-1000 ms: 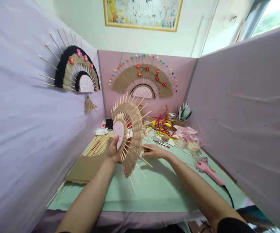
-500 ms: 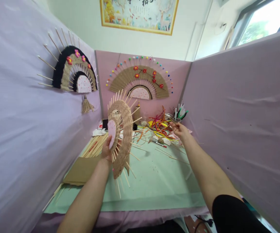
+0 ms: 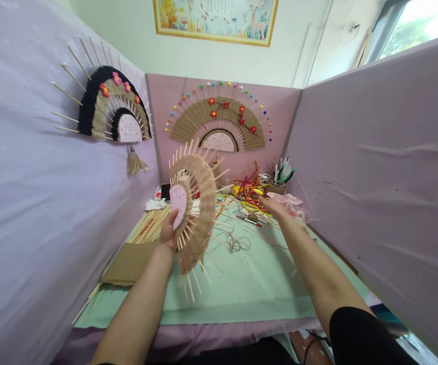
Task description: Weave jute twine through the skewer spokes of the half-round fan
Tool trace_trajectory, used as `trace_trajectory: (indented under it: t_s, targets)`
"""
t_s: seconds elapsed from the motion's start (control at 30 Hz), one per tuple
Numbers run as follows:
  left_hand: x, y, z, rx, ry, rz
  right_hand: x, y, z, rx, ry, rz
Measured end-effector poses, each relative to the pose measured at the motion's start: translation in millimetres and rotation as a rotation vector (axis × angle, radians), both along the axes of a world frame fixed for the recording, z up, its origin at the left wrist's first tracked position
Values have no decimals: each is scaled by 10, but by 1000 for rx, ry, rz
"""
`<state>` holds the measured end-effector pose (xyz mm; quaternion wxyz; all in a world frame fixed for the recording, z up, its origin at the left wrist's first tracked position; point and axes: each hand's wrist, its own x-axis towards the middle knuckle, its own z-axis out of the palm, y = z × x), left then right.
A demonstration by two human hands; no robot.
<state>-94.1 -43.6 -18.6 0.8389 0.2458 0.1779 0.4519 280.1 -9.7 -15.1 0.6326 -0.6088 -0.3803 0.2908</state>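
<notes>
My left hand (image 3: 168, 232) is closed on the pink centre of a woven jute fan (image 3: 194, 213) and holds it upright above the green mat (image 3: 242, 284). Bamboo skewers stick out all round the fan's rim. My right hand (image 3: 270, 205) reaches far back to a pile of coloured pipe cleaners (image 3: 250, 192) and pink scraps (image 3: 289, 203). Its fingers are curled at the pile; what they hold is too small to make out. A loose coil of jute twine (image 3: 238, 243) lies on the mat between my arms.
Two finished fans hang on the partitions, one black and tan (image 3: 114, 106) on the left, one tan with red flowers (image 3: 219, 124) at the back. Bundled skewers (image 3: 152, 225) and cardboard sheets (image 3: 131, 263) lie at the left. A pen cup (image 3: 278, 185) stands at the back.
My right hand left the fan's edge and went to the back right, to the pipe cleaners. The fan stayed upright in my left hand. A coil of twine now shows on the mat.
</notes>
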Motion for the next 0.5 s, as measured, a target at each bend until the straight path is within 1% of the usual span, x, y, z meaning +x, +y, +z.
trace_trajectory:
  t_s: [0.13, 0.17, 0.2, 0.23, 0.27, 0.3, 0.37, 0.4, 0.5]
  targets:
    - [129, 17, -33, 26, 26, -129, -488, -213, -17, 51, -70, 130]
    - [160, 17, -46, 30, 33, -151, -637, -283, -18, 71, -72, 220]
    - [187, 13, -59, 38, 43, -169, -787, -357, -18, 124, -27, 418]
    - [209, 7, -70, 50, 55, -187, -931, -434, -17, 167, 46, 577]
    - [226, 0, -79, 62, 65, -202, -1059, -508, -16, 193, 124, 683]
    - [239, -7, -88, 70, 78, -215, -1165, -579, -16, 208, 199, 745]
    - [253, -15, -106, 65, 112, -237, -1289, -695, -26, 210, 320, 812]
    - [257, -16, -115, 58, 131, -239, -1307, -737, -36, 226, 371, 816]
    - [263, -9, -139, 50, 163, -237, -1239, -801, -84, 235, 447, 824]
